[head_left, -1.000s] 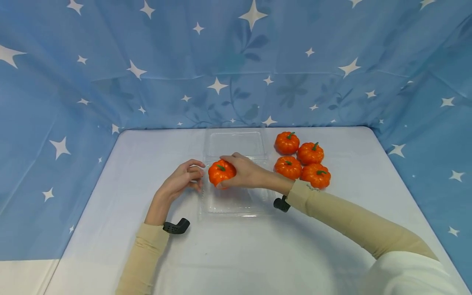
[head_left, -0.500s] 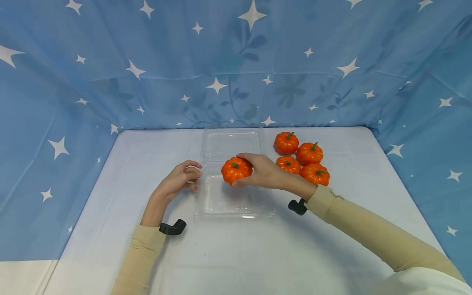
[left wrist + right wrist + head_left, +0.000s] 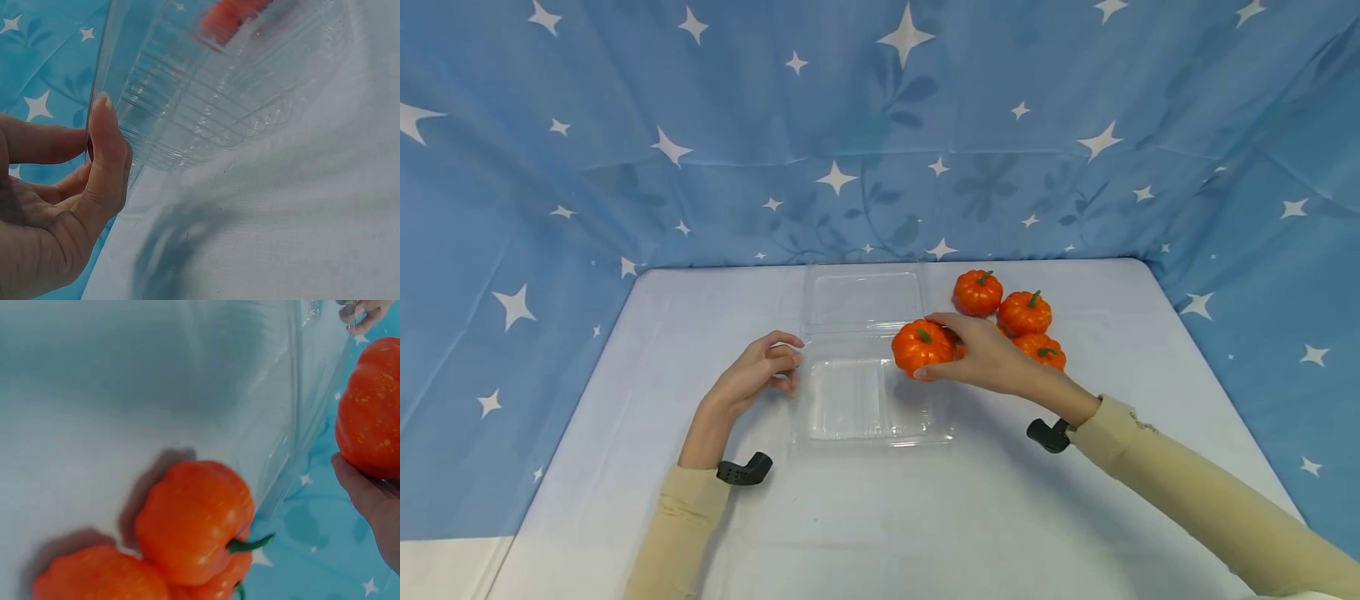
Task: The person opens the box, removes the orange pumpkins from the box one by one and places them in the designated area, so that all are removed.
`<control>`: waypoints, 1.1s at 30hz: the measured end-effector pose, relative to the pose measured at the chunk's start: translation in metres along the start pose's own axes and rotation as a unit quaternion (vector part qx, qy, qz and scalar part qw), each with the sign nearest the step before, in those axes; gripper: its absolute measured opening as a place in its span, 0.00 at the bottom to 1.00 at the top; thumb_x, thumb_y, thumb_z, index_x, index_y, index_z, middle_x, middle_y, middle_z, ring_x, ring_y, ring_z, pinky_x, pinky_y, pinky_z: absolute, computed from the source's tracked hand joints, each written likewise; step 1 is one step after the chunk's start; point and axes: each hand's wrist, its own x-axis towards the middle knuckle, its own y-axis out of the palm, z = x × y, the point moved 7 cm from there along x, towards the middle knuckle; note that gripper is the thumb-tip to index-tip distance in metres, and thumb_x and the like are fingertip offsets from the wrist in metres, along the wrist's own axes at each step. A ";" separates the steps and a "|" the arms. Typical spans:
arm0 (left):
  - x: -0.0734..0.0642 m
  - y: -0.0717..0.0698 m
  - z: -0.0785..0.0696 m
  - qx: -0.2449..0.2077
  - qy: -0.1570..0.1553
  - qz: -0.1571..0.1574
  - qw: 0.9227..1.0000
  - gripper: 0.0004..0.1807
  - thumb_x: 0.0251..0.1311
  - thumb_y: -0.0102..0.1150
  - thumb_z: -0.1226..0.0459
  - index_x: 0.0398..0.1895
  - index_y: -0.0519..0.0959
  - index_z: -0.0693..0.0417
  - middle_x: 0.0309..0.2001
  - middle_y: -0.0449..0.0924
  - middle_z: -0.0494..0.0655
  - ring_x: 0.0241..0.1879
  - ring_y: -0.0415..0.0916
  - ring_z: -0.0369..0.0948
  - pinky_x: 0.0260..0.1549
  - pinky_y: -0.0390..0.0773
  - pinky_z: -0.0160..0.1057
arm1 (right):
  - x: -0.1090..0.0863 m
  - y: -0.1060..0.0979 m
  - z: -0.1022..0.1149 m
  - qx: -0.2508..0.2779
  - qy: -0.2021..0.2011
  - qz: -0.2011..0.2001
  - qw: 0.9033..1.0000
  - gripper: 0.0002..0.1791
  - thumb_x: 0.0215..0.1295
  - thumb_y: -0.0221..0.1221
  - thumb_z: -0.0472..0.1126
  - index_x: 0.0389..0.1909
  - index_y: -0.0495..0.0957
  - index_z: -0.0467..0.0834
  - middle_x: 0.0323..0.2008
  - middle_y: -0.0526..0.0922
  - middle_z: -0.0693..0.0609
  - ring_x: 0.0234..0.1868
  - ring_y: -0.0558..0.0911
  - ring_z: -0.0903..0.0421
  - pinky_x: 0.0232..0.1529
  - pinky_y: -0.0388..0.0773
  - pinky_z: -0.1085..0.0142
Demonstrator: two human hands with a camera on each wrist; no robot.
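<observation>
My right hand [image 3: 981, 354] grips a small orange pumpkin [image 3: 917, 350] with a green stem, thumb on the near side and fingers on the far side. The pumpkin is held above the right part of a clear plastic clamshell box [image 3: 842, 408], whose lid lies folded back behind it. At the box's left edge my left hand [image 3: 760, 371] pinches the thin rim between thumb and fingers, plainest in the left wrist view, where the hand [image 3: 81, 181] shows close up. In the right wrist view the held pumpkin [image 3: 375, 409] sits at the right edge, partly cut off.
Several more orange pumpkins stand right of the box, among them one at the back [image 3: 977, 292] and one farther right [image 3: 1026, 314]. My right hand partly hides one of them. The table [image 3: 850, 525] has a white cover, and a blue star-patterned curtain [image 3: 737, 125] hangs behind it.
My right hand has moved to the right with the pumpkin, from the box's left side to its right side. The left hand stays at the left edge.
</observation>
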 end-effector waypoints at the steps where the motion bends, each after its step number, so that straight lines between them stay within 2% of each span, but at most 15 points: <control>1: 0.000 0.000 0.000 0.000 0.000 0.000 1.000 0.23 0.75 0.49 0.71 0.68 0.61 0.72 0.32 0.76 0.52 0.25 0.77 0.41 0.28 0.85 0.41 | -0.003 -0.002 -0.003 -0.002 0.004 -0.004 1.000 0.44 0.55 0.76 0.55 0.69 0.73 0.42 0.58 0.83 0.46 0.56 0.81 0.48 0.56 0.83 0.48; 9: -0.003 0.000 0.000 0.009 0.001 0.001 1.000 0.23 0.75 0.48 0.70 0.68 0.60 0.72 0.31 0.76 0.51 0.24 0.77 0.42 0.28 0.85 0.44 | -0.026 -0.013 -0.027 -0.006 0.030 -0.014 0.999 0.47 0.58 0.74 0.56 0.73 0.68 0.39 0.63 0.79 0.40 0.61 0.80 0.43 0.59 0.81 0.44; 14: -0.004 0.000 -0.001 0.009 0.000 0.002 1.000 0.23 0.75 0.49 0.70 0.68 0.60 0.72 0.31 0.76 0.51 0.24 0.77 0.42 0.28 0.85 0.44 | -0.039 -0.015 -0.040 -0.015 0.039 -0.020 0.999 0.46 0.58 0.74 0.55 0.73 0.68 0.39 0.59 0.81 0.42 0.53 0.80 0.47 0.51 0.83 0.51; 16: -0.003 0.001 -0.001 0.008 0.000 0.002 1.000 0.23 0.75 0.49 0.70 0.68 0.61 0.71 0.31 0.76 0.51 0.24 0.77 0.42 0.28 0.85 0.43 | -0.044 -0.014 -0.046 -0.023 0.047 -0.023 0.998 0.47 0.58 0.74 0.55 0.73 0.68 0.37 0.59 0.82 0.41 0.53 0.80 0.47 0.51 0.83 0.52; 21: -0.002 0.002 -0.002 0.007 0.002 0.005 1.000 0.23 0.75 0.49 0.70 0.68 0.60 0.71 0.32 0.76 0.51 0.24 0.78 0.42 0.28 0.85 0.44 | -0.055 -0.009 -0.057 -0.025 0.058 -0.025 0.998 0.48 0.60 0.73 0.55 0.72 0.66 0.32 0.64 0.78 0.36 0.62 0.78 0.39 0.60 0.80 0.42; 24: -0.002 0.002 -0.002 0.003 0.000 0.006 1.000 0.23 0.75 0.49 0.70 0.68 0.60 0.72 0.32 0.76 0.51 0.23 0.78 0.42 0.28 0.85 0.43 | -0.060 -0.004 -0.062 -0.022 0.062 -0.024 0.998 0.47 0.60 0.73 0.53 0.72 0.65 0.31 0.66 0.75 0.34 0.65 0.76 0.37 0.62 0.78 0.41; 33: -0.002 0.003 0.000 0.006 0.001 0.009 1.000 0.23 0.74 0.50 0.70 0.67 0.61 0.71 0.32 0.75 0.52 0.23 0.77 0.42 0.28 0.84 0.43 | -0.070 0.006 -0.066 -0.019 0.071 -0.028 0.997 0.47 0.60 0.73 0.51 0.71 0.64 0.30 0.65 0.75 0.33 0.65 0.75 0.37 0.62 0.78 0.40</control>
